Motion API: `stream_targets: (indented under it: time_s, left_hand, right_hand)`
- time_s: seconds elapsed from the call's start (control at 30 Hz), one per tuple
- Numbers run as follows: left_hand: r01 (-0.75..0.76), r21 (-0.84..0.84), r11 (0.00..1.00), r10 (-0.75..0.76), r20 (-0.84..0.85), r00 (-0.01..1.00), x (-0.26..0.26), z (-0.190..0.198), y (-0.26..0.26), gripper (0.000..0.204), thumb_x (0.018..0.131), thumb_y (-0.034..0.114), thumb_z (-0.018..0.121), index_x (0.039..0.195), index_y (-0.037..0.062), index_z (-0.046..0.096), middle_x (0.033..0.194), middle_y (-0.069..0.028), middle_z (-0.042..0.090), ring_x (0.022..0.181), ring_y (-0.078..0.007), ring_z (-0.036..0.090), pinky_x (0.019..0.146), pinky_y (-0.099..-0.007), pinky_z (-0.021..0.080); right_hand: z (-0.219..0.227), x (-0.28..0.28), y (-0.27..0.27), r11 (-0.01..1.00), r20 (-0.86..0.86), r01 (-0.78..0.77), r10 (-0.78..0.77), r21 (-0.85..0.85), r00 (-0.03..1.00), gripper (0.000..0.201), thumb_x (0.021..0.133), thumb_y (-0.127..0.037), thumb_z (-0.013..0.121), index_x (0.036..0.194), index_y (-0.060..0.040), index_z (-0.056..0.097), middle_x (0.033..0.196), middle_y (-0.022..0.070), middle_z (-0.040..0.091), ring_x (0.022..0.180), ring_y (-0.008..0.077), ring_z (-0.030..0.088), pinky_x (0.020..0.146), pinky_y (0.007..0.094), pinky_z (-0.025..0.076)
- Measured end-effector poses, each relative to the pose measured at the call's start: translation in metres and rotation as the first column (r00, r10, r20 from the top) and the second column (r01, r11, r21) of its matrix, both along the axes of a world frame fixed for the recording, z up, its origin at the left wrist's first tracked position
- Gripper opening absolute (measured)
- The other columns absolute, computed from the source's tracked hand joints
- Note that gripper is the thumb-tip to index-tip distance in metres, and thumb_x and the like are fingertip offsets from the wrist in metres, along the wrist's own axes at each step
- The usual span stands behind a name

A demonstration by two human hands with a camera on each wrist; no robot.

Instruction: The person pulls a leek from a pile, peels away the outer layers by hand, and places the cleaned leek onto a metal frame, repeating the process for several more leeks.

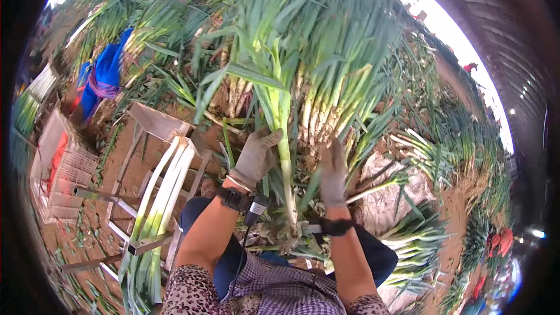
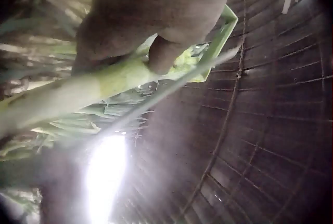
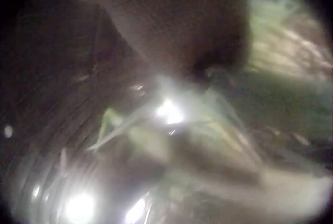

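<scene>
A single leek [image 1: 284, 166] stands nearly upright before the person, its pale root end low and its green leaves spreading upward. Around its stem the gloved left hand [image 1: 256, 154] curls its fingers and thumb. Seen from the left wrist, that hand [image 2: 151, 16] grips the pale green stem [image 2: 78, 94]. The gloved right hand [image 1: 333, 175] is raised to the right of the leek, apart from the stem, fingers extended upward. In the right wrist view the right hand [image 3: 192, 26] is blurred, with the pale leek stem [image 3: 281, 193] below it.
Bundled leeks [image 1: 332, 93] stand ahead. Several cleaned leeks [image 1: 160, 198] lie across a metal-and-wood rack [image 1: 122, 221] at the left, beside a plastic crate [image 1: 64, 181]. More leeks [image 1: 414, 251] and a pale sack [image 1: 388, 195] lie at the right. Leaf scraps litter the soil.
</scene>
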State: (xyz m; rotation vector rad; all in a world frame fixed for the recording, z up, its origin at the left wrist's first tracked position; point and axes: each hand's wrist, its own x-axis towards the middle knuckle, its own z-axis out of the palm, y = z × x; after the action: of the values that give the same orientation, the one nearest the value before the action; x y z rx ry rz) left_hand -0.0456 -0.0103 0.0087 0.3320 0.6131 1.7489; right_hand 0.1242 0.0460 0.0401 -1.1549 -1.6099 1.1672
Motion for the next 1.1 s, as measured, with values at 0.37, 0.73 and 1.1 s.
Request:
stream_targets:
  time_s: [0.37, 0.73, 1.1]
  left_hand:
    - [-0.192, 0.059, 0.98, 0.191, 0.033, 0.981, -0.018, 0.02, -0.017, 0.029, 0.093, 0.016, 0.057, 0.116, -0.0012, 0.051, 0.099, -0.0061, 0.06, 0.088, -0.0184, 0.06, 0.079, -0.0328, 0.05]
    - [-0.048, 0.076, 0.996, 0.055, -0.09, 0.994, -0.006, 0.012, -0.019, 0.039, 0.087, 0.022, 0.064, 0.117, -0.0005, 0.053, 0.091, -0.0043, 0.059, 0.075, -0.0179, 0.057, 0.077, -0.0382, 0.052]
    - [-0.074, 0.123, 0.99, 0.082, -0.061, 0.995, -0.003, 0.006, -0.013, 0.036, 0.082, 0.009, 0.06, 0.112, -0.0086, 0.05, 0.076, -0.0064, 0.052, 0.071, -0.0188, 0.054, 0.077, -0.0446, 0.055]
  right_hand:
    - [-0.075, -0.015, -0.002, 0.982, 0.271, -0.133, 0.165, -0.132, 0.948, 0.042, 0.097, -0.03, 0.05, 0.13, -0.0047, 0.05, 0.118, 0.0115, 0.06, 0.101, 0.0183, 0.059, 0.087, 0.0354, 0.048]
    - [-0.01, -0.016, -0.028, 0.889, 0.577, -0.405, 0.221, 0.213, 0.786, 0.027, 0.078, -0.025, 0.065, 0.09, -0.0013, 0.066, 0.081, 0.0193, 0.065, 0.072, 0.0324, 0.064, 0.065, 0.0381, 0.05]
    - [-0.006, -0.017, -0.048, 0.847, 0.662, -0.381, 0.047, 0.371, 0.748, 0.024, 0.079, -0.024, 0.065, 0.089, -0.0029, 0.066, 0.079, 0.0167, 0.066, 0.07, 0.0311, 0.065, 0.065, 0.0369, 0.051]
